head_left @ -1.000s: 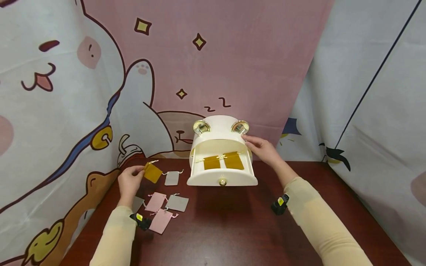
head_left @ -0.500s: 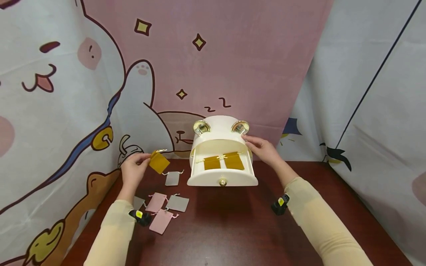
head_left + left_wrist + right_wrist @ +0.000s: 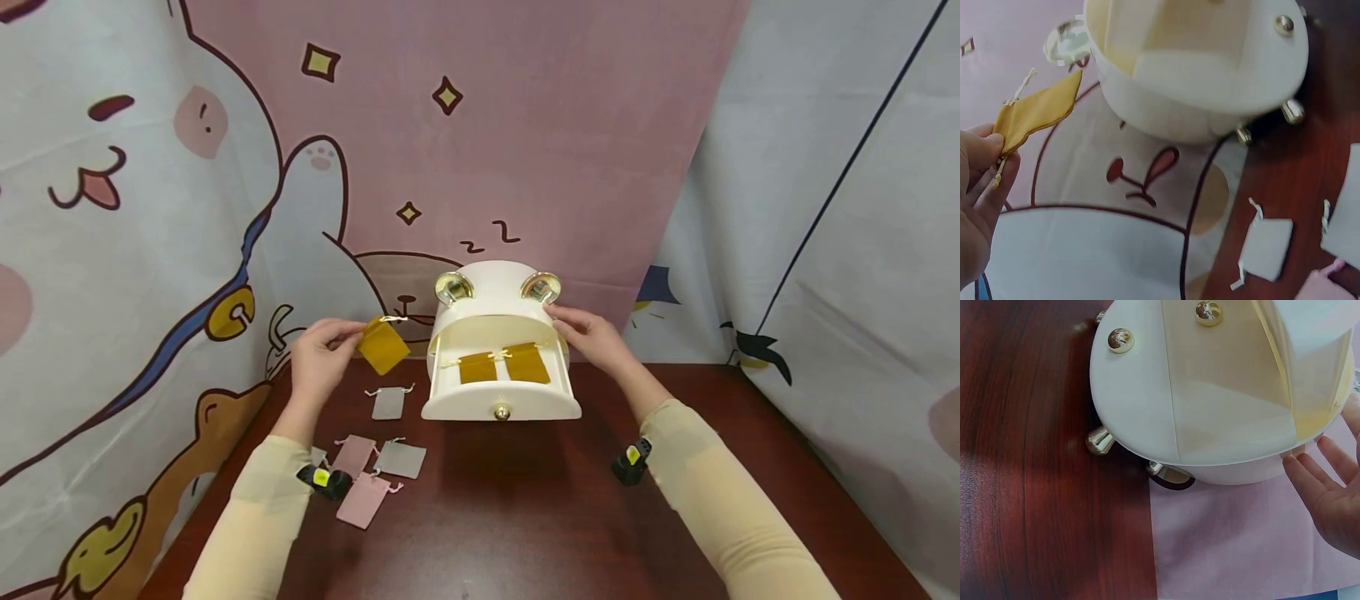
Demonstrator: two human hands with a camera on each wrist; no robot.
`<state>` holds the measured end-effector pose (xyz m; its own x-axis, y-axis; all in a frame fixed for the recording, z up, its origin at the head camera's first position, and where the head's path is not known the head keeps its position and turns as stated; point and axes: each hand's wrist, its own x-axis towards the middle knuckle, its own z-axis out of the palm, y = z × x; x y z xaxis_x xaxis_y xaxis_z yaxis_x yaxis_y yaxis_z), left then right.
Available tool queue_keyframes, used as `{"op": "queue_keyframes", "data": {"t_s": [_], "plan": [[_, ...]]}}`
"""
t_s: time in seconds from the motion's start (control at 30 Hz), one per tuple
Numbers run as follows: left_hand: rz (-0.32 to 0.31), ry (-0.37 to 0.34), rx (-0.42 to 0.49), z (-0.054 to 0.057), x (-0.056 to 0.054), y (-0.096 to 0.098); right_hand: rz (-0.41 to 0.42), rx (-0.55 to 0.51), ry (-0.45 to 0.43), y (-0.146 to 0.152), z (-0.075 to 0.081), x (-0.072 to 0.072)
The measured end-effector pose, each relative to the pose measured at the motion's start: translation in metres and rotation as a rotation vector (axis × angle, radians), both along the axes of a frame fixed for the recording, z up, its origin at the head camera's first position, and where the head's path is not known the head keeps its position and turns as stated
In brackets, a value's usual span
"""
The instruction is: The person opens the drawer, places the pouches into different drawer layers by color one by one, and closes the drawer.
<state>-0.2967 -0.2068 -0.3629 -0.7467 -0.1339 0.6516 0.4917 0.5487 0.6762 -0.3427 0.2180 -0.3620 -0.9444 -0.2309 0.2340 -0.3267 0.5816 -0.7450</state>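
Three yellow pouches show in the head view: two yellow pouches [image 3: 527,363] lie in the pulled-out drawer [image 3: 457,406] of a white box [image 3: 495,287], and the held pouch [image 3: 384,347] is in the air to the left of the drawer, apart from it. The left hand [image 3: 321,358] pinches it near its tied end. The right hand [image 3: 592,340] has its fingertips against the right side of the box. This view alone takes in two pink pouches [image 3: 363,500] and three grey pouches [image 3: 400,458] on the table [image 3: 510,533], one grey partly hidden by the left wrist. Two letters "Z" [image 3: 506,232] can be read on the wall cloth [image 3: 585,125].

The left wrist view shows the grip closely: the pouch's edge sits between thumb and fingers, its body sticks out past the fingertips, and loose drawstrings [image 3: 1022,86] hang free. Gold feet [image 3: 1294,111] show under the box.

The right wrist view shows two gold knobs [image 3: 1120,341] on the box's front. The fingers there are slightly spread and fairly straight, some tips hidden at the box's edge.
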Motion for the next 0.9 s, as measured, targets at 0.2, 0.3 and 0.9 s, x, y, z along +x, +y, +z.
{"op": "queue_keyframes", "data": {"t_s": [0.2, 0.3, 0.9], "plan": [[-0.073, 0.034, 0.005, 0.012, 0.002, 0.018, -0.009, 0.021, 0.018, 0.0, -0.001, -0.001], [-0.106, 0.035, -0.005, 0.018, 0.004, 0.029, -0.007, 0.017, 0.014, 0.0, -0.001, -0.001], [-0.239, 0.104, -0.15, 0.039, 0.004, 0.081, 0.0, 0.006, 0.009, -0.001, 0.002, 0.001]]}}
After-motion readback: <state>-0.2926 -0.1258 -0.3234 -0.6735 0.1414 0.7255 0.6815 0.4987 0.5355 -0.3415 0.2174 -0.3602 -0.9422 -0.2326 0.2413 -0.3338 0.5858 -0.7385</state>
